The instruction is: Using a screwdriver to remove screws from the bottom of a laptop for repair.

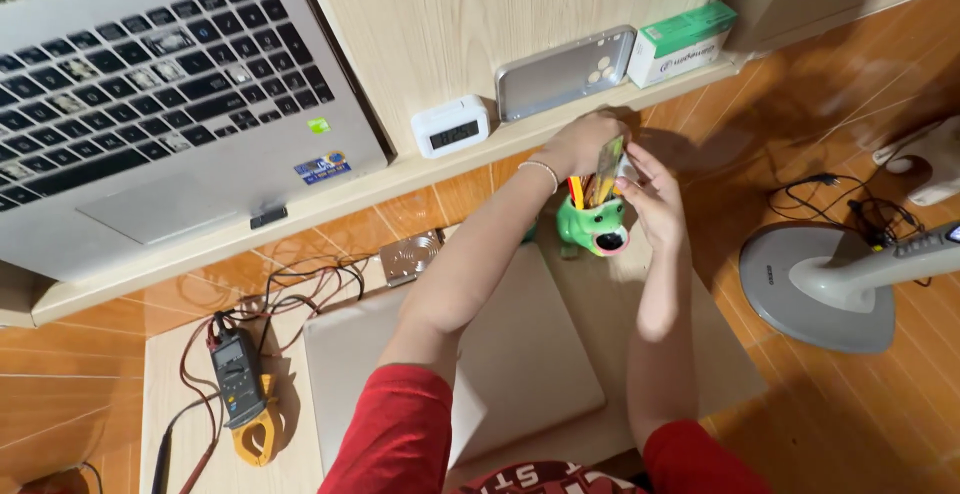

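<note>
A green frog-shaped pen holder [594, 226] stands on a low wooden board [720, 374] on the floor, with yellow and orange pens sticking out of it. My left hand [578, 144] reaches over the holder from behind and grips a small shiny packet-like thing [610, 162] just above it. My right hand [654, 194] is at the holder's right side, fingers touching the same thing. What exactly the thing is cannot be made out.
A closed grey laptop [520, 354] lies on the board under my arms. An open laptop [150, 84], small white clock [452, 126], phone [566, 72] and green-white box [682, 42] sit on a desk. A clamp meter [242, 384] with leads lies left; a fan base [822, 284] stands right.
</note>
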